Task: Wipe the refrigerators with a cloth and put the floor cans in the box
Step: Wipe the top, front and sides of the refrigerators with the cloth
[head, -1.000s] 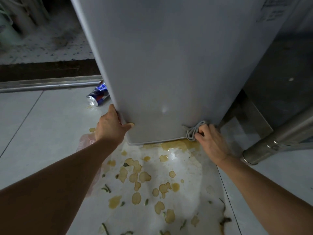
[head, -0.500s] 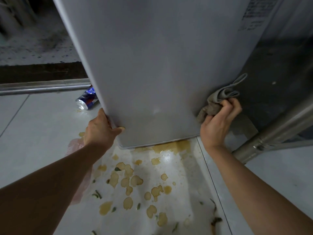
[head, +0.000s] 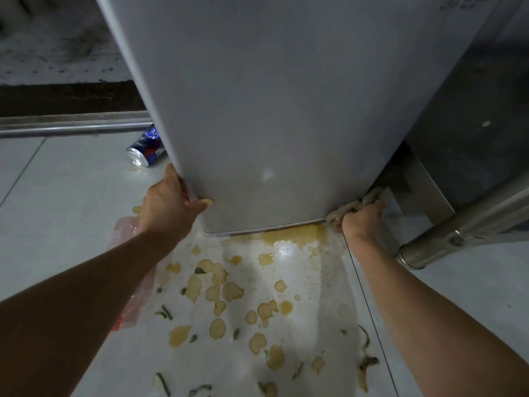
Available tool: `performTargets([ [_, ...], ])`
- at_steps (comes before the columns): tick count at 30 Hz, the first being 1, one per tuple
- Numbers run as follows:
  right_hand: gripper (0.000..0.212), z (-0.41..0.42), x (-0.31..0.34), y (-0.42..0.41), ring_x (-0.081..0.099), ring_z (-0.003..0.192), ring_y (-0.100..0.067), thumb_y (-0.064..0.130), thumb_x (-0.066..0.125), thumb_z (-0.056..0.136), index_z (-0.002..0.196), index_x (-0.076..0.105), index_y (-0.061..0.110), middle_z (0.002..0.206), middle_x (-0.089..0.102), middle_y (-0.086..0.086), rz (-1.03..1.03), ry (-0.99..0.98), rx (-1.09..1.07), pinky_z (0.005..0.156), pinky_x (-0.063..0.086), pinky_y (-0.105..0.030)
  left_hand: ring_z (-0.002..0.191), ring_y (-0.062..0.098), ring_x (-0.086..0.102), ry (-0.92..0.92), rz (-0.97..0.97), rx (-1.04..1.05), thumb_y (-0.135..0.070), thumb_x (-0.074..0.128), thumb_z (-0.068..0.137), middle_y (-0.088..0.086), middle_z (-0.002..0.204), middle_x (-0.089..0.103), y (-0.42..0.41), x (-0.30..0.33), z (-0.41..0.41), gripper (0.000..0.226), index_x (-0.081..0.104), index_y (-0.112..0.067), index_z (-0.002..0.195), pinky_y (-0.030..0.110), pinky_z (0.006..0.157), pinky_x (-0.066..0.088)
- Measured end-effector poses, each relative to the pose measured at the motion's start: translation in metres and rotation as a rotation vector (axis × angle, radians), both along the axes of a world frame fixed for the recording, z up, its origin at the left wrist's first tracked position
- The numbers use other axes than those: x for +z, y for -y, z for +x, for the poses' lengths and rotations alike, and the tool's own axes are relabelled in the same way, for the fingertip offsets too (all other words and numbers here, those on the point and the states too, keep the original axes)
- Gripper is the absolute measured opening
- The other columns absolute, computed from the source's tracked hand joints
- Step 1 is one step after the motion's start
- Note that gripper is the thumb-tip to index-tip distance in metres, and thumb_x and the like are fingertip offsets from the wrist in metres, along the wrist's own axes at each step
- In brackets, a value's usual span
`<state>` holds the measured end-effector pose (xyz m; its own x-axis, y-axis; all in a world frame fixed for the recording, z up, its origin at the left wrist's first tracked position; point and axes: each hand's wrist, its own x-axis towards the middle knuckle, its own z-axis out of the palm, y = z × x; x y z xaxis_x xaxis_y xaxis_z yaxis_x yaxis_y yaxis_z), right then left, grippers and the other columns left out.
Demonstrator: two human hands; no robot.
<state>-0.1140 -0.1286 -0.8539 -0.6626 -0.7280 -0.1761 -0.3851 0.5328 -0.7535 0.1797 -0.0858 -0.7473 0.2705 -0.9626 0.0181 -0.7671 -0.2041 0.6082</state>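
A tall grey refrigerator [head: 272,110] fills the upper middle of the view. My left hand [head: 169,204] grips its lower left corner edge, thumb on the front face. My right hand [head: 362,220] holds a crumpled beige-grey cloth [head: 352,207] against the fridge's lower right corner, close to the floor. A blue, red and silver can [head: 146,150] lies on its side on the tiles left of the fridge, partly hidden behind its edge. No box is in view.
Yellow-brown spill patches [head: 229,293] and green scraps cover the white tile floor in front of the fridge. A clear plastic wrapper [head: 128,233] lies under my left forearm. A steel pipe [head: 463,227] and a second steel appliance [head: 472,124] stand at right. A metal threshold rail [head: 71,124] runs at left.
My right hand with the cloth rose up the fridge's right edge, then came back down to the bottom right corner. My left hand kept its grip on the left corner.
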Motion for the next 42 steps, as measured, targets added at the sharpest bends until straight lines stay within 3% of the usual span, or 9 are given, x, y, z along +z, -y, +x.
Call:
performTargets([
  [7, 0.034, 0.001, -0.001, 0.015, 0.054, 0.116, -0.032, -0.002, 0.041, 0.091, 0.124, 0.046, -0.002, 0.130, 0.053, -0.020, 0.102, 0.393, -0.160, 0.099, 0.046, -0.040, 0.094, 0.033, 0.062, 0.021, 0.024, 0.010, -0.029, 0.076, 0.074, 0.013, 0.107, 0.065, -0.001, 0.003, 0.000, 0.054, 0.043, -0.013, 0.113, 0.048, 0.081, 0.053],
  [13, 0.030, 0.014, -0.003, 0.013, 0.052, 0.070, -0.017, -0.007, 0.029, 0.089, 0.100, 0.049, 0.012, 0.083, 0.052, -0.005, -0.028, 0.684, -0.250, 0.067, 0.048, -0.030, 0.098, 0.031, 0.061, 0.002, 0.036, -0.020, -0.030, 0.075, 0.076, 0.010, 0.113, 0.063, 0.001, 0.001, 0.002, 0.055, 0.042, -0.015, 0.118, 0.047, 0.086, 0.053],
  [16, 0.035, 0.025, 0.002, 0.009, 0.049, 0.058, -0.016, -0.013, 0.021, 0.084, 0.093, 0.048, 0.009, 0.083, 0.053, -0.011, -0.074, 0.766, -0.287, 0.054, 0.048, -0.027, 0.100, 0.033, 0.061, -0.011, 0.033, -0.022, -0.030, 0.074, 0.076, 0.010, 0.114, 0.063, 0.002, -0.001, 0.003, 0.056, 0.042, -0.016, 0.119, 0.051, 0.087, 0.052],
  [20, 0.042, 0.071, 0.012, -0.008, 0.053, 0.072, -0.026, -0.019, 0.027, 0.084, 0.109, 0.055, 0.000, 0.087, 0.054, -0.013, -0.087, 0.774, -0.259, 0.085, 0.050, -0.045, 0.099, 0.034, 0.061, -0.005, 0.013, -0.004, -0.031, 0.076, 0.074, 0.010, 0.113, 0.063, 0.004, -0.004, 0.004, 0.056, 0.042, -0.016, 0.117, 0.050, 0.086, 0.053],
  [25, 0.047, 0.127, 0.005, -0.017, 0.054, 0.110, -0.030, -0.013, 0.041, 0.086, 0.131, 0.041, 0.002, 0.131, 0.051, -0.016, 0.007, 0.815, -0.279, 0.097, 0.046, -0.047, 0.092, 0.034, 0.062, 0.065, -0.034, 0.011, -0.031, 0.077, 0.072, 0.009, 0.100, 0.065, 0.004, -0.010, 0.006, 0.052, 0.043, -0.016, 0.109, 0.039, 0.072, 0.049],
  [29, 0.048, 0.160, -0.004, -0.019, 0.053, 0.101, -0.027, -0.011, 0.042, 0.085, 0.131, 0.039, 0.003, 0.129, 0.050, -0.016, 0.012, 0.844, -0.268, 0.090, 0.047, -0.044, 0.088, 0.034, 0.062, 0.081, -0.045, -0.006, -0.031, 0.077, 0.071, 0.009, 0.090, 0.063, 0.006, -0.011, 0.009, 0.049, 0.039, -0.018, 0.098, 0.039, 0.068, 0.046],
  [34, 0.027, 0.199, -0.011, -0.024, 0.047, 0.075, -0.021, -0.006, 0.048, 0.083, 0.105, 0.045, 0.010, 0.105, 0.054, -0.013, 0.072, 0.835, -0.211, 0.052, 0.033, -0.024, 0.084, 0.029, 0.061, 0.081, -0.051, -0.075, -0.031, 0.076, 0.073, -0.002, 0.079, 0.050, 0.006, -0.009, 0.013, 0.046, 0.039, -0.018, 0.098, 0.033, 0.064, 0.040],
  [39, 0.051, 0.242, -0.011, -0.029, 0.046, 0.087, -0.022, -0.006, 0.050, 0.085, 0.133, 0.035, 0.004, 0.122, 0.052, -0.017, 0.128, 0.878, -0.182, 0.055, 0.037, -0.027, 0.089, 0.030, 0.064, -0.020, -0.021, -0.184, -0.013, 0.064, 0.083, 0.007, 0.094, 0.065, 0.000, -0.009, 0.028, 0.027, 0.040, -0.016, 0.093, 0.045, 0.077, 0.053],
  [42, 0.042, 0.262, -0.010, -0.034, 0.049, 0.081, -0.023, -0.005, 0.053, 0.084, 0.123, 0.042, 0.003, 0.111, 0.054, -0.015, 0.150, 0.889, -0.086, 0.054, 0.037, -0.027, 0.093, 0.028, 0.065, -0.051, -0.015, -0.227, 0.002, 0.051, 0.084, 0.007, 0.102, 0.066, -0.005, -0.007, 0.037, 0.025, 0.044, -0.017, 0.097, 0.047, 0.079, 0.054],
])
